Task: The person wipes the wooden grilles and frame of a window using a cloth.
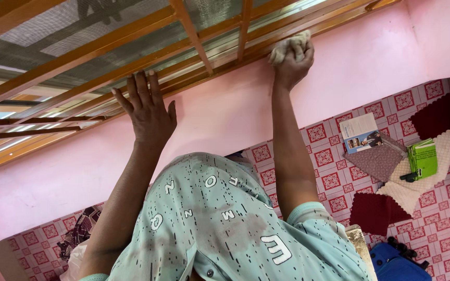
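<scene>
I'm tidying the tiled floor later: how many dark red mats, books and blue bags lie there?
Dark red mats: 2
Books: 2
Blue bag: 1
Total: 5

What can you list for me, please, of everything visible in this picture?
cloth: one, off-white, bunched in the right hand against the frame
window frame: one, orange-brown bars with grey mesh behind, along the top
wall: one, pink, below the frame
tiled surface: one, white with red patterns, lower right
booklet: one, white and blue, on the tiles
green book: one, on the cream mat
mats: several, maroon, cream and patterned, on the tiles
blue bag: one, bottom right
shirt: one, pale green, printed
left hand: open, flat on the wall
right hand: closed on the cloth
</scene>
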